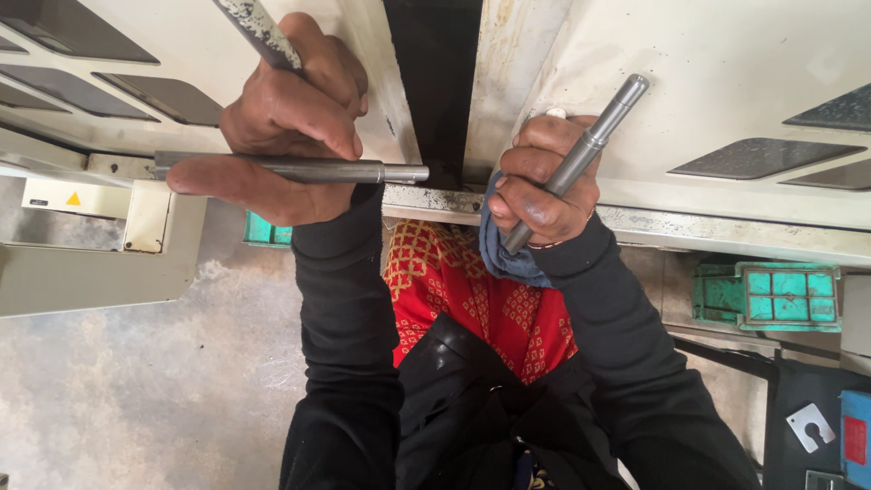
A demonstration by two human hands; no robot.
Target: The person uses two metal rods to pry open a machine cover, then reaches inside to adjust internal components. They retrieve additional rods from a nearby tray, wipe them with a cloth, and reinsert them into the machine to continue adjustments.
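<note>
My left hand (281,122) grips two things at once: a horizontal steel rod (299,170) lying across the fingers, its narrow tip pointing right toward the dark gap (434,82) of a cream machine housing (726,63), and a speckled handle (259,32) rising to the upper left. My right hand (544,181) is closed on a second steel rod (590,145) that slants up to the right, together with a blue-grey cloth (504,254) hanging below the fist. Both hands rest against the housing's lower edge.
A metal ledge (726,231) runs along the housing's bottom. Green moulded blocks (771,295) sit at right, another (263,231) behind my left forearm. A cream cabinet (91,245) stands left over concrete floor (163,390). Dark sleeves and red patterned clothing fill the centre.
</note>
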